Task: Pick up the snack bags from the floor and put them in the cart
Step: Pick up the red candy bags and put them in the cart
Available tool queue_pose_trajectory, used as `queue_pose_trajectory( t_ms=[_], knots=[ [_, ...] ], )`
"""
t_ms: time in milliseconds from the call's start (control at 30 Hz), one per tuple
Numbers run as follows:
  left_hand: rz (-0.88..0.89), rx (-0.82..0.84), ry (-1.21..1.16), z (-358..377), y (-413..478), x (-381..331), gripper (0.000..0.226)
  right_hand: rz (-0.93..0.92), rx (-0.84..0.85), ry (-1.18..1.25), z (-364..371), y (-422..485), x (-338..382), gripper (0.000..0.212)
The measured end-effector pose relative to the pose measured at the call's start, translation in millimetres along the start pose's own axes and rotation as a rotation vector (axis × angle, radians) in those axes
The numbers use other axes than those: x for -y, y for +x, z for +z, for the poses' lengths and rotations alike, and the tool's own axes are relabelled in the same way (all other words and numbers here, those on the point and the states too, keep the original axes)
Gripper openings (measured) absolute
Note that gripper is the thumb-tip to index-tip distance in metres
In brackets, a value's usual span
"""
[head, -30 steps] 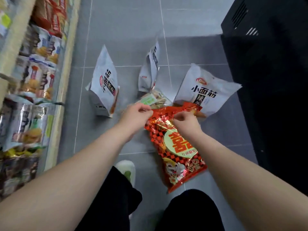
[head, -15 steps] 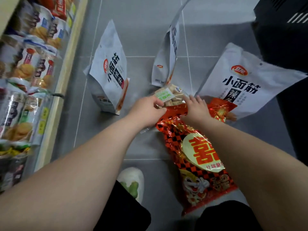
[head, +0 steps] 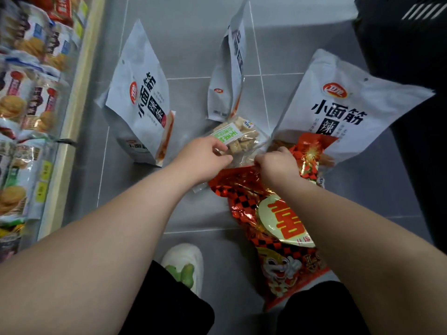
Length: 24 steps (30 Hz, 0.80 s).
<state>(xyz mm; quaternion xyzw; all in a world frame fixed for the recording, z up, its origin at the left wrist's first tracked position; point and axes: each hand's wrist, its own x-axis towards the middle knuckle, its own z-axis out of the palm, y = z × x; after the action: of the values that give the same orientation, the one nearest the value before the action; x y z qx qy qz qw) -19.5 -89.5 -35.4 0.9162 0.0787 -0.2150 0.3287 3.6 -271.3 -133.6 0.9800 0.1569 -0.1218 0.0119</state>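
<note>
The clear green-labelled cube bag (head: 244,137) is now pinched for lifting by the left hand (head: 205,155), shifted off the red foil bag (head: 273,221); what the right hand (head: 278,165) holds cannot be told.

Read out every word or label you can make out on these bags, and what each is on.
"小面筋", "辣": right white bag.
"小面筋", "辣条": left white bag.
"喜": red foil bag.
Too blurred: green label on the clear bag, oval logos, middle white bag, shelf packets.
</note>
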Motion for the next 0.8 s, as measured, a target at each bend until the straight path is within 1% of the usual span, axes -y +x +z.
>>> queue_pose_trajectory(
  t_ms=[67,167,267,300,400,433,500,533,600,633,667,733,767,800],
  knots=[
    [0.013,0.024,-0.021,0,-4,-5,0.045,0.017,-0.054,-0.004,-9,-16,-3,0.019],
    [0.016,0.101,-0.077,0,-14,-8,0.074,0.064,-0.162,0.007,-21,-41,-15,0.018],
    [0.015,0.183,-0.115,-1,-22,-8,0.101,0.123,-0.283,0.085,-39,-65,-31,0.016],
    [0.008,0.223,-0.133,0,-23,-7,0.105,0.141,-0.322,0.120,-45,-73,-37,0.017],
    [0.029,0.429,-0.187,12,-30,-14,0.101,0.195,-0.426,0.263,-62,-106,-53,0.023],
    [0.034,0.488,-0.192,16,-31,-18,0.103,0.206,-0.449,0.300,-68,-114,-57,0.023],
    [0.052,0.541,-0.181,34,-32,-28,0.107,0.234,-0.474,0.357,-75,-132,-65,0.022],
    [0.070,0.534,-0.171,46,-30,-33,0.099,0.248,-0.476,0.382,-76,-140,-70,0.021],
    [0.101,0.479,-0.217,70,-33,-49,0.062,0.282,-0.477,0.421,-76,-152,-77,0.020],
    [0.095,0.425,-0.291,79,-35,-55,0.045,0.300,-0.471,0.431,-76,-154,-79,0.019],
    [0.075,0.372,-0.369,91,-37,-63,0.035,0.332,-0.458,0.437,-76,-158,-82,0.019],
    [0.003,0.258,-0.485,108,-38,-75,0.032,0.409,-0.444,0.454,-75,-163,-87,0.019],
    [-0.040,0.219,-0.531,113,-37,-79,0.031,0.446,-0.477,0.468,-74,-166,-89,0.020],
    [-0.088,0.194,-0.568,117,-36,-84,0.030,0.485,-0.544,0.481,-71,-171,-91,0.025]
  ],
)
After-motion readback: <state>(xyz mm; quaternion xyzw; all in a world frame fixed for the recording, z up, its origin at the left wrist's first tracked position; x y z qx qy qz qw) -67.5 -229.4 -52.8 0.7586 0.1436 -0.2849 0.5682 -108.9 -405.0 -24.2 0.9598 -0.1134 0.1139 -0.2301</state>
